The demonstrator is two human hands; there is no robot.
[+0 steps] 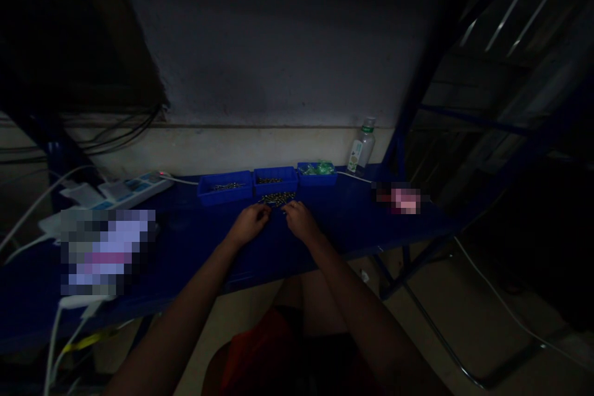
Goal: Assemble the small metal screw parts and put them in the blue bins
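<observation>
- Dim wall (pixel 288 43), blue workbench (pixel 343 229)
- Three blue bins (pixel 227 195): slender metal pins (pixel 229 186); brassy parts (pixel 270 180); green plastic (pixel 318 168)
- Left hand (pixel 250 223), right hand (pixel 300 220): fingers curled near loose pieces (pixel 279 198); grip unclear

Directly ahead of the left hand (pixel 250 223) and right hand (pixel 299 219), a pile of small metal pieces (pixel 278 198) and three blue bins (pixel 277 187) obstruct low passage; overhead access is open. Rightward, the surface (pixel 346 216) affords room up to a blurred pink item (pixel 404 200); leftward, up to a blurred pale item (pixel 111 247).
</observation>
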